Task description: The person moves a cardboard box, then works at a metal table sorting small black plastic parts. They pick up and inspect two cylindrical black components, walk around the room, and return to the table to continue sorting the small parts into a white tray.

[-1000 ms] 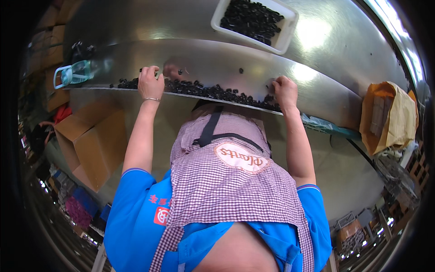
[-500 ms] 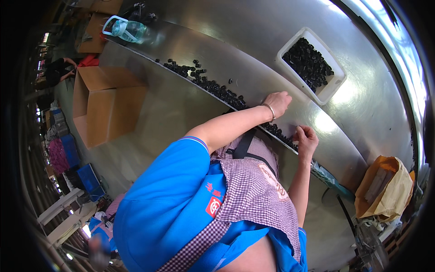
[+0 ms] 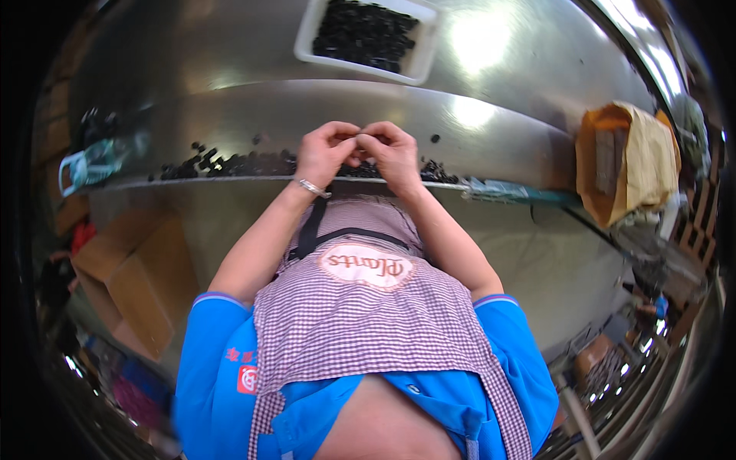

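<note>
My left hand (image 3: 326, 152) and my right hand (image 3: 389, 156) meet above the near edge of the metal table (image 3: 253, 107). Fingers and thumbs of both are pinched together at the tips, around something too small and hidden to make out. Below and beside the hands, a row of small black parts (image 3: 245, 165) lies along the table's edge. A few more black parts (image 3: 437, 170) sit just right of my right hand. A single black piece (image 3: 435, 139) lies apart, farther in. A bracelet circles my left wrist.
Beyond my hands stands a white plastic tub (image 3: 418, 67) with many black parts in it. A green water bottle (image 3: 100, 162) is at the far left, a brown paper bag (image 3: 644, 165) at the right. Left below the table is a cardboard box (image 3: 138, 280).
The view has swung round, so the table edge now runs level. My hands, apart before, have come together with their fingertips touching.
</note>
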`<action>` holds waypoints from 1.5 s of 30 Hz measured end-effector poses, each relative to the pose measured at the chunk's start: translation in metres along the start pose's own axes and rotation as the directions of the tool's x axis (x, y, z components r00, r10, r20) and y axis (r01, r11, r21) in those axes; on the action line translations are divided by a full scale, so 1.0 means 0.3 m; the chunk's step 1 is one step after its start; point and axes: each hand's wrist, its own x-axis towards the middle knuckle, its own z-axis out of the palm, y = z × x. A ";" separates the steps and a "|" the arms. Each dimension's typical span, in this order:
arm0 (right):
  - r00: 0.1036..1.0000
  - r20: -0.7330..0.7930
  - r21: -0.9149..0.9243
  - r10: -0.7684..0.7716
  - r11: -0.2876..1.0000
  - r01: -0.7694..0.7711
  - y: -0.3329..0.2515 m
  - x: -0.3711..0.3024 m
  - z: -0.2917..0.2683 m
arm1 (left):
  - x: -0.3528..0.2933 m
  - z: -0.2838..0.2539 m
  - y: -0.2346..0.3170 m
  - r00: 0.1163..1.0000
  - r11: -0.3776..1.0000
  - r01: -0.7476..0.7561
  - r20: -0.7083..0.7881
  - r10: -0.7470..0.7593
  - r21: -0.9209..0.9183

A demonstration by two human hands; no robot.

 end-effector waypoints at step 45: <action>0.928 -0.337 -0.129 -0.156 0.985 0.118 0.008 -0.139 -0.478 | 0.226 0.479 -0.022 0.886 0.905 0.235 0.306 -0.350 0.353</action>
